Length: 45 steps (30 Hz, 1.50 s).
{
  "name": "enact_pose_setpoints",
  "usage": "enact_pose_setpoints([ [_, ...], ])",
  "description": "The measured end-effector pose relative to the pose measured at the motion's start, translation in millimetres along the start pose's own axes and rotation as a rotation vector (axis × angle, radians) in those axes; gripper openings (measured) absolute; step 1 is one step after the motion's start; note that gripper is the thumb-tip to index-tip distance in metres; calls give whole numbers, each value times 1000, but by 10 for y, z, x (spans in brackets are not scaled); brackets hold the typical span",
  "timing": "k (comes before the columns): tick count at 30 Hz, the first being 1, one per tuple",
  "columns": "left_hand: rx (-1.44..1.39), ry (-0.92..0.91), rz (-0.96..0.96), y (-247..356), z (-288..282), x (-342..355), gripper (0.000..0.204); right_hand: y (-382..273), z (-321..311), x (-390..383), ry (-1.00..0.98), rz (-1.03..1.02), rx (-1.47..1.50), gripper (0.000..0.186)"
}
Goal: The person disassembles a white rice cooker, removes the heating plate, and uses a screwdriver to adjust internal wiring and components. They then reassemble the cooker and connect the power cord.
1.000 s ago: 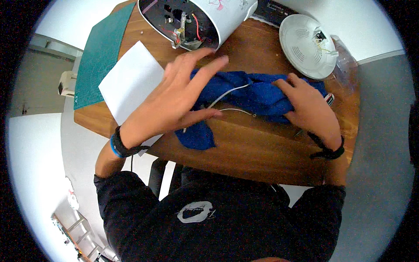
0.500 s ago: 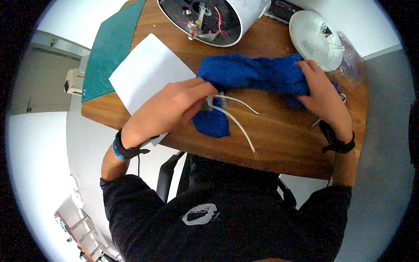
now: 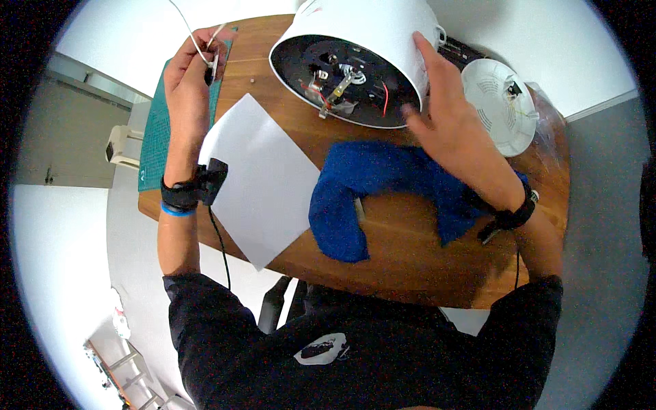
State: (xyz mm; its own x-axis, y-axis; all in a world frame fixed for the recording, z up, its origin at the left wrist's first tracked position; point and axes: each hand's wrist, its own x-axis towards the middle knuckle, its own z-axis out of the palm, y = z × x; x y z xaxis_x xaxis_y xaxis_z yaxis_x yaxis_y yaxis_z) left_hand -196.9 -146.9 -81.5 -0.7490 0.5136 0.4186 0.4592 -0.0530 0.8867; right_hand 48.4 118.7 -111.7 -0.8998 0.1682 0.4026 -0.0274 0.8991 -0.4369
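High at the left, my left hand pinches a small part with white wires; my fingers hide some of it. The wires rise above my fingers. My right hand, its fingers spread, rests against the side of a white appliance housing. This housing lies on its side, showing a dark underside with metal parts and red wires. Below it, a crumpled blue cloth lies on the table, partly under my right forearm.
A white paper sheet lies between the cloth and a green cutting mat. Beyond my right hand sits a round vented white cover beside a clear plastic bag. All rest on the wooden table.
My left hand has moved up and left, taking the wired part off the cloth. My right hand has let go of the cloth and reached up to the housing.
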Motion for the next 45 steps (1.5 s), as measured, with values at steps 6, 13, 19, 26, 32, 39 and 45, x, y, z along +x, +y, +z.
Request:
enact_pose_setpoints([
  [6, 104, -244, 120, -33, -28, 389, 8, 471, -215, 384, -3, -282, 69, 83],
  [13, 85, -401, 354, 220, 324, 368, 28, 525, -354, 1115, -3, -600, 102, 49],
  [19, 119, -546, 240, 548, 508, 127, 28, 256, -513, 1039, -126, -591, 174, 59],
  [26, 460, -455, 355, 743, 657, -70, 25, 292, -573, 486, -8, -525, 156, 65],
  [32, 663, -411, 748, 1080, 1112, -279, 19, -26, -621, 69, -121, -347, 807, 67],
  [39, 626, -349, 719, 1118, 1677, -417, 17, 232, -679, 0, 92, -592, 581, 30],
  [45, 452, -423, 382, 1102, 1934, -471, 15, 561, -716, -94, -43, -586, 757, 21],
])
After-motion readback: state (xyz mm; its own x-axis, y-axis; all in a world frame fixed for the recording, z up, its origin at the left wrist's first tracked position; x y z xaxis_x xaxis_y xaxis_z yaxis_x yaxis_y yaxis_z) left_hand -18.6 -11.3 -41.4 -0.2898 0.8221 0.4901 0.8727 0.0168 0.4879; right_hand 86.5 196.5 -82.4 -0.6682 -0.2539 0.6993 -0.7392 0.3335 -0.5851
